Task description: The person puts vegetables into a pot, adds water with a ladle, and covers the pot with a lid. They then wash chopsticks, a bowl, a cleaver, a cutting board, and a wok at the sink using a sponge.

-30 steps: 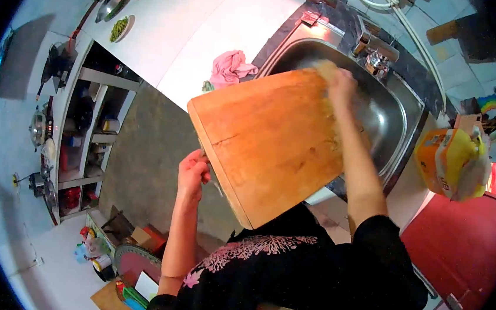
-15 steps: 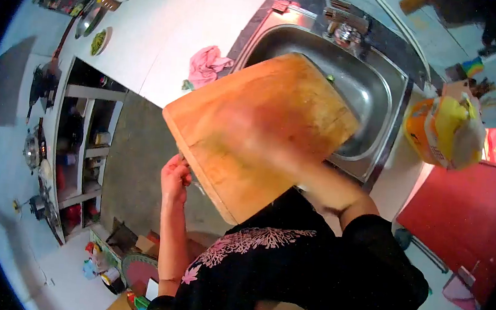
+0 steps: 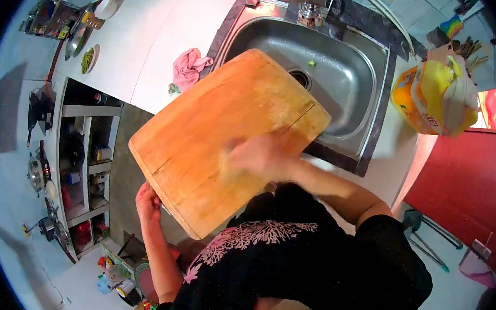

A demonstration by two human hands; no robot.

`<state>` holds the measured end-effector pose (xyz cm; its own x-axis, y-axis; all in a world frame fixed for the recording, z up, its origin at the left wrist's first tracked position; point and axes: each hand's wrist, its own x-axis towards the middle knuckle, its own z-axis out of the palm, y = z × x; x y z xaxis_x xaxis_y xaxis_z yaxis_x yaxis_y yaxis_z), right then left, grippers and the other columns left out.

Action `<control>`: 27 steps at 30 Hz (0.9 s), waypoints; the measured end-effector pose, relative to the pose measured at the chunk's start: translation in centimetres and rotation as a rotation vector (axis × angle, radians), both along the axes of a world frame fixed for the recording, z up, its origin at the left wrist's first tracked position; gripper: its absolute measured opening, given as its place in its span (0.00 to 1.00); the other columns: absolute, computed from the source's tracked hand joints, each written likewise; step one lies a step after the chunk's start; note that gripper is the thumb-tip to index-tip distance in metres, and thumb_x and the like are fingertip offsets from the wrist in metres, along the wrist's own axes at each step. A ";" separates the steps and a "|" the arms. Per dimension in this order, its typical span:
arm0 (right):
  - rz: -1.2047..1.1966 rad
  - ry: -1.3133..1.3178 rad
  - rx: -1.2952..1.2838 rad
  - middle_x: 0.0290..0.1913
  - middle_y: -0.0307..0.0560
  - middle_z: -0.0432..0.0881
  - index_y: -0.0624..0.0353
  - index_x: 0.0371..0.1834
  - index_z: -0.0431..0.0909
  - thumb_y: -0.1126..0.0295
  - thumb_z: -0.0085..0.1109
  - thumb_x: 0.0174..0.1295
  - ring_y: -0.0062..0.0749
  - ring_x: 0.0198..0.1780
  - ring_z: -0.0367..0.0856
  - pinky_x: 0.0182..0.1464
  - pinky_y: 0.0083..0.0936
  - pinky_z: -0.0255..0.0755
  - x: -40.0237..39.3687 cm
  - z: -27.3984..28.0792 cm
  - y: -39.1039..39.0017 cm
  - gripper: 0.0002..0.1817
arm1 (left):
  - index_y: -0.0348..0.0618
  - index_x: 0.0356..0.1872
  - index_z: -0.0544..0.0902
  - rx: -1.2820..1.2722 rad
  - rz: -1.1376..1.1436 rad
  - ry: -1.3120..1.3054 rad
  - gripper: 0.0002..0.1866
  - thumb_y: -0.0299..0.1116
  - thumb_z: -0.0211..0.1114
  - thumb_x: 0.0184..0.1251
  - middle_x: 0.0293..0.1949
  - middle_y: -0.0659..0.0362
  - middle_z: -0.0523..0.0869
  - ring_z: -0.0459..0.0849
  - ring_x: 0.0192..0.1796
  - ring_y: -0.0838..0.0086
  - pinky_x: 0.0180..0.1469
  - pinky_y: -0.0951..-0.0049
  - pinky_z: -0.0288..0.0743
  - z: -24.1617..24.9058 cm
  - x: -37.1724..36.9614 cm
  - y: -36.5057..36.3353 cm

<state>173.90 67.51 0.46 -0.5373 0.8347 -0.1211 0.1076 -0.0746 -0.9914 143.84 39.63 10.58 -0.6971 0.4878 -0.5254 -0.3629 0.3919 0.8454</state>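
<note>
A large wooden cutting board (image 3: 203, 121) is held tilted, its far end over the steel sink (image 3: 353, 93). Curled around the board's lower left edge is my left hand (image 3: 148, 202), with some fingers hidden beneath. My right hand (image 3: 262, 158) is closed and pressed to the board's upper face, right of its middle. Motion blurs it. Something pale yellowish shows at its fingertips, too smeared to name.
A pink cloth (image 3: 189, 67) lies on the white counter (image 3: 157, 41) left of the sink. The faucet (image 3: 311, 14) rises behind the basin, which holds a small green scrap (image 3: 312, 62). An orange and yellow bag (image 3: 436, 97) stands to the right. A plate of green food (image 3: 89, 60) sits farther left.
My right hand has swept across the board's face toward its near right side. In view, the board and my left hand have shifted left, and more of the sink and its drain shows.
</note>
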 end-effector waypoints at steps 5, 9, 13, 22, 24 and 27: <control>-0.176 -0.808 0.288 0.38 0.43 0.79 0.57 0.37 0.77 0.71 0.49 0.57 0.32 0.35 0.77 0.36 0.29 0.73 9.5 -4.5 7.6 0.08 | 0.35 0.38 0.78 0.009 0.050 0.021 0.11 0.20 0.51 0.55 0.20 0.68 0.76 0.63 0.13 0.88 0.14 0.88 0.52 -0.8 0.1 -1.7; -0.040 -0.047 0.662 0.36 0.46 0.79 0.56 0.37 0.78 0.68 0.58 0.51 0.36 0.43 0.77 0.44 0.32 0.71 -1.7 2.5 -2.2 0.10 | 0.35 0.37 0.78 0.009 0.052 -0.008 0.11 0.20 0.51 0.54 0.19 0.67 0.75 0.61 0.13 0.88 0.13 0.87 0.51 -2.0 -0.3 -2.3; 0.399 -0.133 0.620 0.35 0.47 0.79 0.54 0.32 0.78 0.62 0.53 0.56 0.39 0.39 0.78 0.42 0.34 0.72 -6.7 11.1 -6.8 0.09 | 0.35 0.36 0.78 0.006 0.054 -0.012 0.10 0.20 0.51 0.54 0.20 0.66 0.76 0.62 0.13 0.88 0.13 0.88 0.51 -2.8 -0.8 -2.4; -0.177 -0.354 0.110 0.23 0.37 0.73 0.56 0.26 0.76 0.66 0.50 0.60 0.23 0.29 0.74 0.28 0.27 0.69 -2.2 0.8 11.0 0.09 | 0.33 0.39 0.78 0.022 0.107 -0.021 0.12 0.19 0.53 0.52 0.20 0.65 0.78 0.64 0.13 0.87 0.13 0.87 0.52 -4.9 -1.2 -3.1; -0.078 -0.291 0.482 0.28 0.41 0.77 0.55 0.33 0.77 0.59 0.49 0.61 0.28 0.33 0.76 0.35 0.30 0.71 -8.3 -0.6 2.6 0.12 | 0.33 0.39 0.78 0.002 0.114 -0.037 0.13 0.18 0.52 0.51 0.20 0.64 0.78 0.64 0.12 0.86 0.13 0.87 0.52 -5.4 -1.1 -3.5; 0.250 -0.188 0.676 0.34 0.47 0.80 0.55 0.37 0.78 0.54 0.49 0.61 0.33 0.38 0.77 0.42 0.33 0.71 -12.5 -2.0 -0.1 0.16 | 0.33 0.39 0.78 -0.037 0.130 -0.026 0.14 0.17 0.51 0.49 0.20 0.64 0.78 0.64 0.12 0.86 0.13 0.86 0.52 -5.5 -1.1 -2.8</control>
